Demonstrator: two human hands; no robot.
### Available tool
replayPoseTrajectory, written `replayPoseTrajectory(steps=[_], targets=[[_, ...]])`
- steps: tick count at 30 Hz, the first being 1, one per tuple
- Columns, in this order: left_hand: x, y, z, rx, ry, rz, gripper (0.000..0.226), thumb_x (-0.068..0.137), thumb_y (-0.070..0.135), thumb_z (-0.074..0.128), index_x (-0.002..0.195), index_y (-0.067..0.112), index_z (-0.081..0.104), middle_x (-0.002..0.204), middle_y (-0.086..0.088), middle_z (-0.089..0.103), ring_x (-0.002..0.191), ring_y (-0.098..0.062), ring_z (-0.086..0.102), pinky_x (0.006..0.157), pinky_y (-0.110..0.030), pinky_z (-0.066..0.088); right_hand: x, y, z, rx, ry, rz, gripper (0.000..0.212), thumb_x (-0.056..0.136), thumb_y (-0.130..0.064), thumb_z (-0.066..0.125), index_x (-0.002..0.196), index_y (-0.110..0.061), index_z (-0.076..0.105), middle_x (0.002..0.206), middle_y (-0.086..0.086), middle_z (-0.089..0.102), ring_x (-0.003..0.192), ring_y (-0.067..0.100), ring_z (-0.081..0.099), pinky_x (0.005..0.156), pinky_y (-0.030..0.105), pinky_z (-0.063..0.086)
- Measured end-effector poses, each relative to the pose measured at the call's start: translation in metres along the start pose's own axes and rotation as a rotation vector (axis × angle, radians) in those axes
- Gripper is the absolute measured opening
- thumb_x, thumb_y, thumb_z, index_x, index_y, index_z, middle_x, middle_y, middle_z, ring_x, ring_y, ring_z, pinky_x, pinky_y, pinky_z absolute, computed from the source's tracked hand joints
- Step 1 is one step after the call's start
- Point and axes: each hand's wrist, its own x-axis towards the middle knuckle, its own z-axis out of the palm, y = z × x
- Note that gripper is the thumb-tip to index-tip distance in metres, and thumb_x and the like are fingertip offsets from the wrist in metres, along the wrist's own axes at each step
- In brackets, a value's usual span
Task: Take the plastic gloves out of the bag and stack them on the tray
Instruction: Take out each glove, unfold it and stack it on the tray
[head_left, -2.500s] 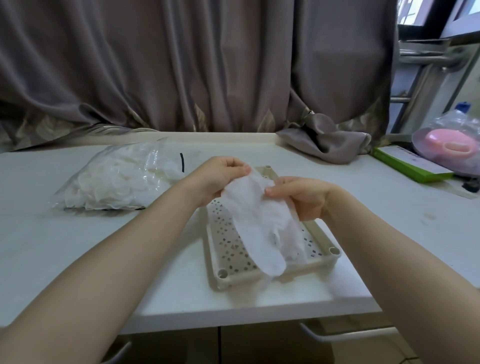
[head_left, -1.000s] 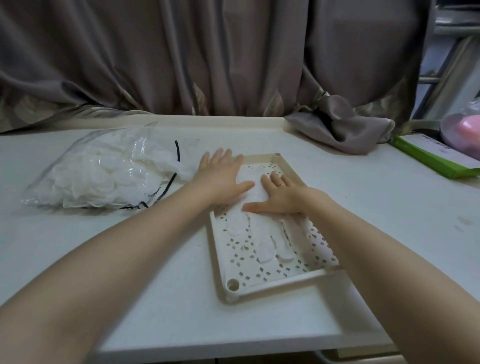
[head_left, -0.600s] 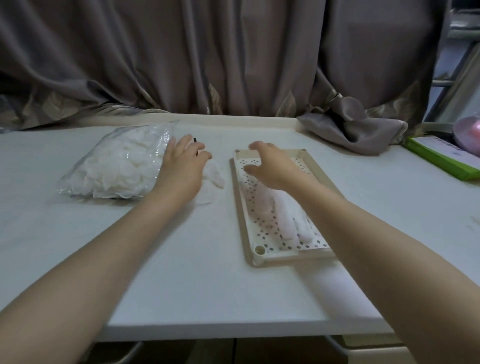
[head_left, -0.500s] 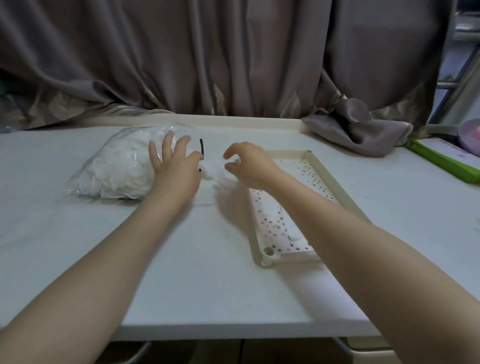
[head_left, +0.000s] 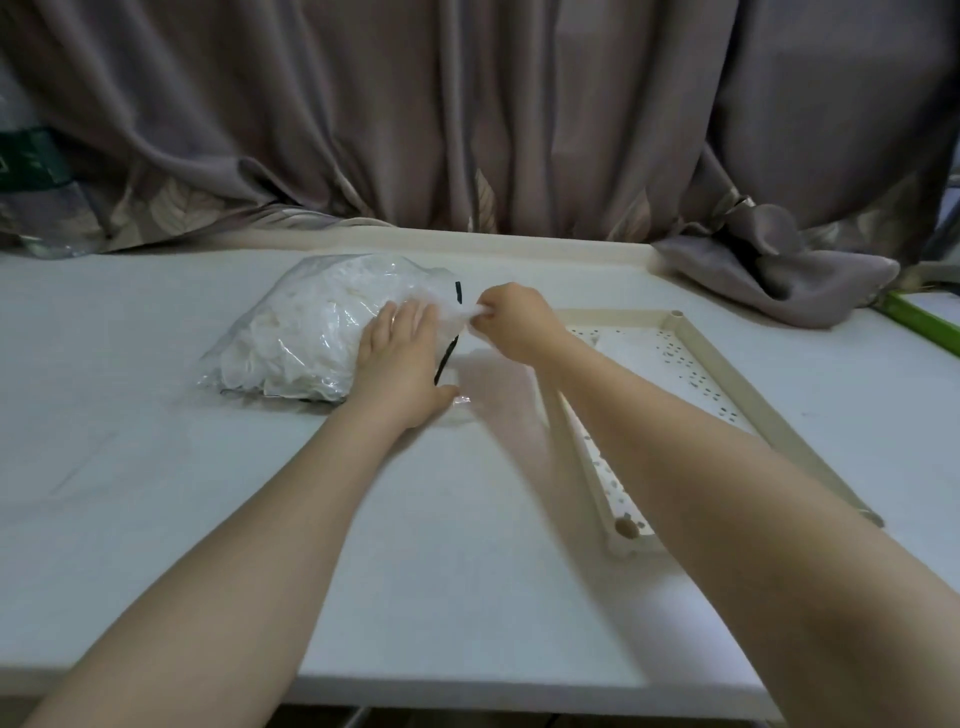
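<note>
White tabletop (head_left: 156, 493) before grey-brown draped curtain (head_left: 467, 114). Left hand (head_left: 400, 364), fingers straight, presses flat on the clear plastic bag of white gloves (head_left: 311, 332); right hand (head_left: 511, 322) pinches a thin white glove (head_left: 460, 312) at the bag's mouth. Beige perforated plastic tray (head_left: 727, 384) (glove lying inside) sits just right.

left hand (head_left: 402, 364) flat on the bag (head_left: 311, 332) of gloves, right hand (head_left: 511, 325) pinching plastic at its mouth, tray (head_left: 727, 384) right beside.
</note>
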Motion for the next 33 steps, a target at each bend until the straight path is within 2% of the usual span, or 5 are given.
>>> replayPoseTrajectory(steps=[9, 15, 19, 27, 33], targets=[[0.001, 0.005, 0.004, -0.009, 0.114, -0.014, 0.067, 0.09, 0.042, 0.05, 0.146, 0.017, 0.024, 0.156, -0.003, 0.017, 0.145, -0.026, -0.001, 0.115, -0.041, -0.008, -0.056, 0.023, -0.057, 1.436, 0.082, 0.36, 0.023, 0.086, -0.007, 0.037, 0.063, -0.009, 0.044, 0.056, 0.005, 0.053, 0.057, 0.02, 0.053, 0.058, 0.027, 0.044], [-0.03, 0.063, -0.029, -0.663, 0.041, 0.492, 0.077, 0.076, 0.051, 0.055, 0.143, 0.02, 0.032, 0.14, 0.011, 0.039, 0.126, 0.004, 0.031, 0.099, 0.0, 0.017, -0.085, 0.034, -0.072, 1.64, 0.025, 0.405, 0.008, 0.056, -0.012, 0.044, 0.054, -0.013, 0.037, 0.054, 0.002, 0.041, 0.05, 0.015, 0.045, 0.05, 0.02, 0.041], [-0.037, 0.081, -0.029, -0.85, -0.018, 0.357, 0.081, 0.075, 0.029, 0.075, 0.143, 0.024, 0.032, 0.136, 0.006, 0.048, 0.12, -0.01, 0.049, 0.1, -0.026, 0.04, -0.1, 0.034, -0.081, 1.798, 0.028, 0.398, 0.018, 0.06, -0.01, 0.039, 0.042, -0.01, 0.041, 0.047, 0.003, 0.04, 0.044, 0.016, 0.045, 0.05, 0.02, 0.043], [-0.046, 0.069, -0.041, -1.164, -0.048, 0.162, 0.01, 0.083, 0.003, 0.066, 0.082, 0.012, 0.062, 0.075, -0.003, 0.063, 0.06, -0.007, 0.06, 0.054, -0.019, 0.05, -0.111, 0.06, -0.083, 1.147, 0.166, 0.623, 0.024, 0.085, -0.006, 0.033, 0.067, -0.002, 0.049, 0.056, 0.008, 0.046, 0.045, 0.018, 0.043, 0.05, 0.023, 0.045], [-0.048, 0.077, -0.059, -1.193, -0.156, 0.165, 0.016, 0.081, -0.002, 0.064, 0.084, 0.013, 0.064, 0.078, 0.002, 0.063, 0.064, -0.005, 0.06, 0.061, -0.02, 0.052, -0.117, 0.056, -0.08, 0.668, 0.156, -0.051, 0.023, 0.086, -0.011, 0.049, 0.104, -0.016, 0.063, 0.109, 0.0, 0.062, 0.103, 0.012, 0.056, 0.093, 0.027, 0.044]])
